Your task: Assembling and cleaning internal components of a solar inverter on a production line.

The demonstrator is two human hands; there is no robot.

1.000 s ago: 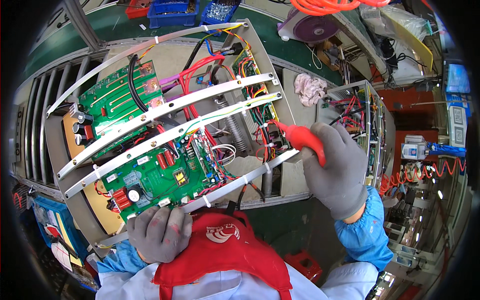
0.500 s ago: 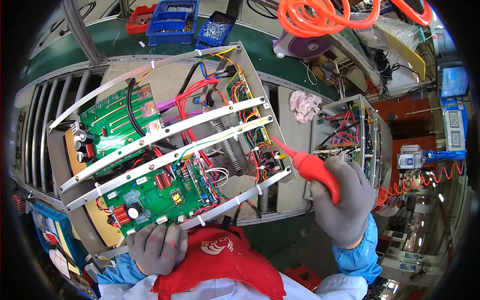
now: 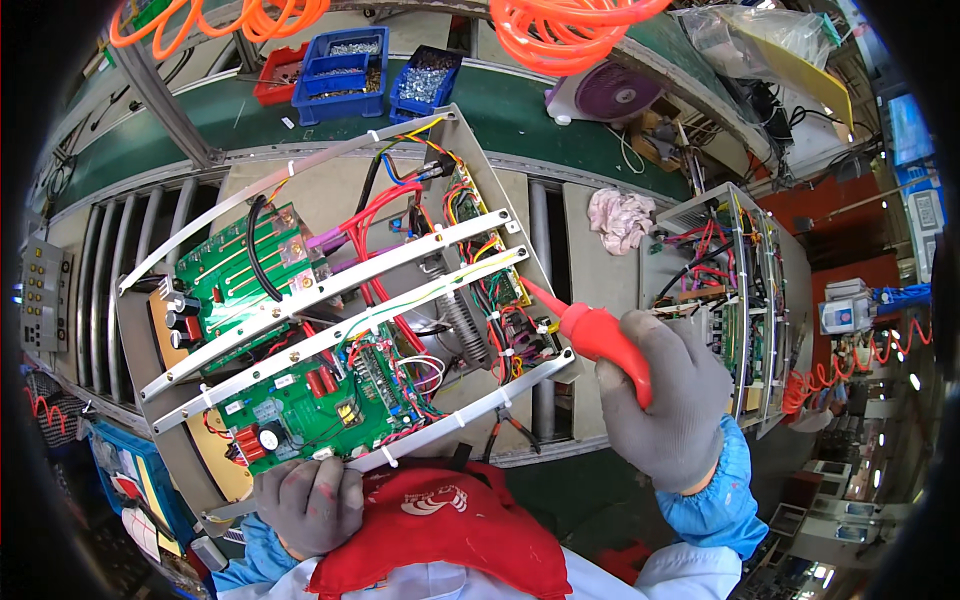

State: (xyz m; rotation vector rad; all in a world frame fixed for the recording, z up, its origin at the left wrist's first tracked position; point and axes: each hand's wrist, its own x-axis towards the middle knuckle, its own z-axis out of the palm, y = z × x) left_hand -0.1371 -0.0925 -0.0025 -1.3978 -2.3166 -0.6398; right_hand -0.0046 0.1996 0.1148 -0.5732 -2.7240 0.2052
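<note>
In front of me lies an open metal chassis (image 3: 515, 185) holding green circuit boards (image 3: 300, 410), bundled coloured wires and a coiled spring-like part (image 3: 462, 320). White metal rails (image 3: 335, 348) cross over it. My right hand (image 3: 665, 405), in a grey glove, is wrapped round a red squeeze bottle (image 3: 605, 345) with a long tapered nozzle. The nozzle tip points left at the chassis's right wall, by the narrow board's edge; whether it touches cannot be made out. My left hand (image 3: 310, 505), also gloved, curls its fingers over the chassis's near left rail; its fingertips are partly hidden.
Metal rollers (image 3: 105, 310) run under and left of the chassis. Blue bins (image 3: 342, 80) and a red bin (image 3: 281, 75) of small hardware stand behind. A crumpled pink cloth (image 3: 621, 220) and a second chassis (image 3: 725, 290) lie right. Orange coiled hoses (image 3: 560, 30) hang overhead.
The view has shifted slightly. My right hand has moved the bottle a little left, its nozzle tip now nearer the end of the middle rail. My left hand stays on the near rail.
</note>
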